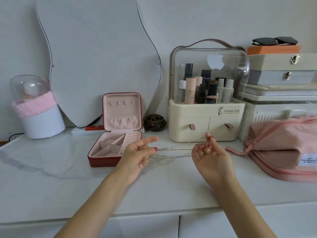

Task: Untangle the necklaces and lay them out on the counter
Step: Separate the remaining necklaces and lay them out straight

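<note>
Necklaces (173,151) stretched left-right between left hand (137,152) and right hand (210,156), fingers pinching chains.

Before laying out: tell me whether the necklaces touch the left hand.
Touching. The head view shows the necklaces running into the left hand, pinched at its fingers.

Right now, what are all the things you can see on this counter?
necklaces: several, silver and gold, stretched between the hands
jewellery box: one, red, pink inside, open, left of centre
mirror: one, wavy, leaning on wall
cosmetics organiser: one, cream, clear lid, centre
incense pot: one, dark brown, beside organiser
pink pouch: one, right
stacked boxes: several, grey-white, back right
sunglasses: one, black, on boxes
domed container: one, white-pink, left
counter: one, white marble
left hand: holding chains
right hand: holding chains
</note>
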